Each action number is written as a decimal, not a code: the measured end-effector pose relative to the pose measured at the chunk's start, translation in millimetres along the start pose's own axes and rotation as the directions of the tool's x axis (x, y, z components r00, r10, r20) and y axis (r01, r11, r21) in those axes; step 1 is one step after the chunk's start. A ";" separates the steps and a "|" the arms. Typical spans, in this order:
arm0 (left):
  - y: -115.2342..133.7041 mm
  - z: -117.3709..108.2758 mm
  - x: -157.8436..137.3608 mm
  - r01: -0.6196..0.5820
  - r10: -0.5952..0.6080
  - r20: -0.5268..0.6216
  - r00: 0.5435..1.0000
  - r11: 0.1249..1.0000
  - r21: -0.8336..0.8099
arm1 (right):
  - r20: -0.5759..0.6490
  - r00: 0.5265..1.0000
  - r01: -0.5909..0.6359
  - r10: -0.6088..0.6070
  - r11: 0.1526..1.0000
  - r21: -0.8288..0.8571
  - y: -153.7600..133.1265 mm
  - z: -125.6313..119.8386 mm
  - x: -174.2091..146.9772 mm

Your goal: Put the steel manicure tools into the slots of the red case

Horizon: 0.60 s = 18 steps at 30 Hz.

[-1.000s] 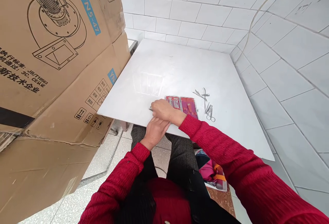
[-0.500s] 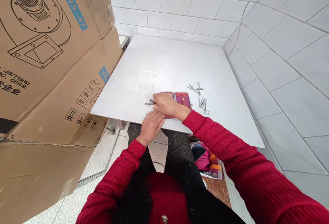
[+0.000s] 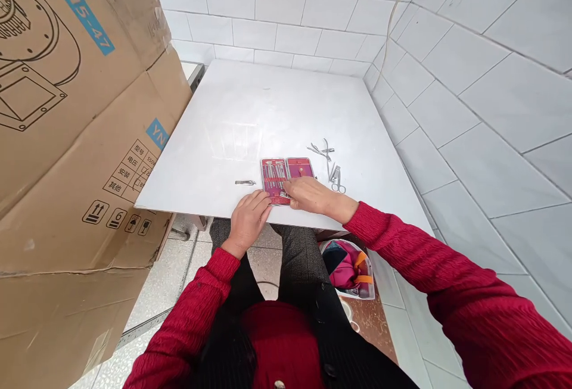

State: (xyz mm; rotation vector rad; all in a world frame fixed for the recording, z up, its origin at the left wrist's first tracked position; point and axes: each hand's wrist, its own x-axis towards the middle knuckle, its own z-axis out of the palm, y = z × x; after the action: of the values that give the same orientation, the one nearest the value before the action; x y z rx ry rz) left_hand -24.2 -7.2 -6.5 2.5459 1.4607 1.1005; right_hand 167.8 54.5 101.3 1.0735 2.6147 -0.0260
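A red manicure case [image 3: 277,200] lies unfolded near the table's front edge, with several slim metal tools in its left half. My left hand [image 3: 250,219] rests at the lower left corner of the case, fingers stretched out and touching its edge. Over the lower middle of the case, my right hand [image 3: 308,195] pinches a silver nail clipper [image 3: 284,194], partly hidden by the fingers. Another nail clipper [image 3: 245,183] lies on the table left of the case. To the right are cuticle nippers [image 3: 325,149], small scissors [image 3: 338,187] and a wide clipper [image 3: 336,173].
The white table [image 3: 232,97] meets tiled walls behind and on the right. A big cardboard box [image 3: 89,156] stands close on the left. Below the table, a plastic bin [image 3: 370,276] with cloth items sits beside my legs.
My right hand has moved right, from the clippers on the left to over the case, carrying one clipper. My left hand stays at the case edge. The view has turned slightly right.
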 end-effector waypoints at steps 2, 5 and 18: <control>0.0 0.1 0.3 -0.004 0.004 -0.005 1.000 1.000 -0.002 | 0.028 0.999 0.040 -0.040 0.999 -0.015 -1.5 -3.3 -0.9; -0.1 0.3 0.2 -0.005 0.005 -0.008 1.000 1.000 -0.003 | 0.047 0.994 0.101 -0.100 0.995 -0.025 -3.1 -6.7 0.5; 2.6 -1.1 1.9 -0.004 0.004 0.004 1.000 1.000 -0.029 | 0.026 0.978 0.207 -0.207 0.978 -0.004 0.0 2.8 11.9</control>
State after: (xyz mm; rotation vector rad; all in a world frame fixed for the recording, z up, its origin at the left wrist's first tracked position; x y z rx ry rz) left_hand -22.3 -7.6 -3.7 2.5313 1.4286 1.1078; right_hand 160.6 62.2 95.2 0.7887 2.6899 -0.0770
